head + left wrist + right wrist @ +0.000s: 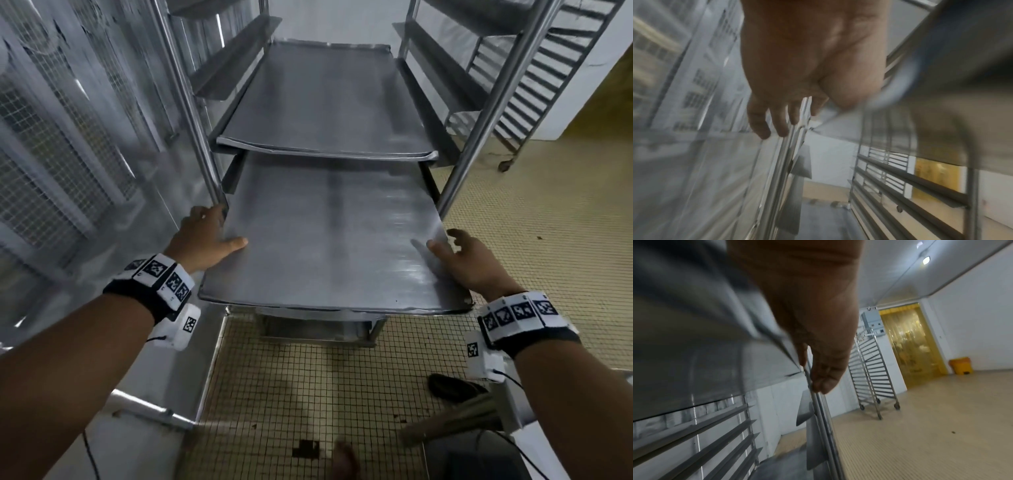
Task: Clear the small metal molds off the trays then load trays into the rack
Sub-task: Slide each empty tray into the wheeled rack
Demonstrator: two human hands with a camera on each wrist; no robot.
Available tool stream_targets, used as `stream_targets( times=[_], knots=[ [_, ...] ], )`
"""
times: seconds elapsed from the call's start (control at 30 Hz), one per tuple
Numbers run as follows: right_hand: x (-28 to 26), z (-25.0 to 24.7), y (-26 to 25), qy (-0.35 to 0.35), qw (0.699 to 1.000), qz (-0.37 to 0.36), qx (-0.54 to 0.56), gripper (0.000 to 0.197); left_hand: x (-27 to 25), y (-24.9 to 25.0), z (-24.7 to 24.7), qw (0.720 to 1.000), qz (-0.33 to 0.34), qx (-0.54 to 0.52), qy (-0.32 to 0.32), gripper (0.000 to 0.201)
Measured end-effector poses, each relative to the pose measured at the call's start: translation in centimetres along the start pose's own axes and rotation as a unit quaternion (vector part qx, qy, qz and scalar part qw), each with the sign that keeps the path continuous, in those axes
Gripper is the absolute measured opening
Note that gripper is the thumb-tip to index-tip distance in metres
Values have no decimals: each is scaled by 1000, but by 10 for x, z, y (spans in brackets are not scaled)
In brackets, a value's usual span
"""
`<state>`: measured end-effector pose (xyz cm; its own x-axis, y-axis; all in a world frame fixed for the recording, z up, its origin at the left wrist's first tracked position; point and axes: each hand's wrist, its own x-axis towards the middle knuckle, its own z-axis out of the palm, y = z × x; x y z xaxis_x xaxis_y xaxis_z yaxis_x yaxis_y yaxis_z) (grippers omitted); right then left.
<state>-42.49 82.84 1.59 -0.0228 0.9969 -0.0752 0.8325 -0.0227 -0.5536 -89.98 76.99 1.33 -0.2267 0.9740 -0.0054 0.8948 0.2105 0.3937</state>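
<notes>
- Two bare metal trays are sitting in the steel rack [191,113]: the lower tray [329,236] is only partly in, its near end sticking out past the front posts toward the person, and the upper tray [329,102] is lying further in on the next pair of rails above.
- No molds are showing on either tray surface.
- Both hands are working the lower tray by its long side edges, near the front posts.
- The left hand [205,236] is gripping the left edge, its thumb lying flat on the tray's top face and its fingers going down over the rim; the left wrist view is blurred but is showing those fingers hanging beside the post.
- The right hand [469,260] is lying against the right edge with its forefinger stretched along the top face; its other fingers are loosely bent just off the rim, and whether they are clasping it I cannot tell.
- Each wrist is wearing a black band with square printed markers.
- Beyond the rack on the right, a second rack [534,78] is standing without trays on the small-tiled floor [308,383].
- Further off, the right wrist view is showing a yellow strip curtain [912,344] in a doorway and a yellow bin [961,365] beside it.
</notes>
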Motion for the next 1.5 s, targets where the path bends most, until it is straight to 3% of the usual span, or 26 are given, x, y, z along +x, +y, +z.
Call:
stream_targets(
  times=[0.1,0.27,0.37,0.47,0.7,1.07,1.23,1.5],
  knots=[
    [-35,-4,-20,0,995,-86,-48,94,-29,26,-12,995,94,5,-28,88],
    [-103,39,-68,-100,969,-224,-42,68,-86,68,10,949,245,88,-176,100],
    [-119,64,-64,-35,954,-291,-63,41,-101,64,28,951,274,74,-124,87],
    [-116,76,-48,25,954,-294,-41,25,-107,54,36,957,278,40,-66,62],
    [-83,83,-46,70,954,-285,-52,26,-82,50,55,954,294,51,17,57],
    [40,81,-63,55,942,-331,1,13,11,69,76,960,216,82,159,40],
    [92,80,-71,49,940,-338,8,15,57,78,86,969,159,75,174,42],
    [146,82,-77,66,937,-343,17,8,111,83,96,966,156,56,200,44]
  ],
)
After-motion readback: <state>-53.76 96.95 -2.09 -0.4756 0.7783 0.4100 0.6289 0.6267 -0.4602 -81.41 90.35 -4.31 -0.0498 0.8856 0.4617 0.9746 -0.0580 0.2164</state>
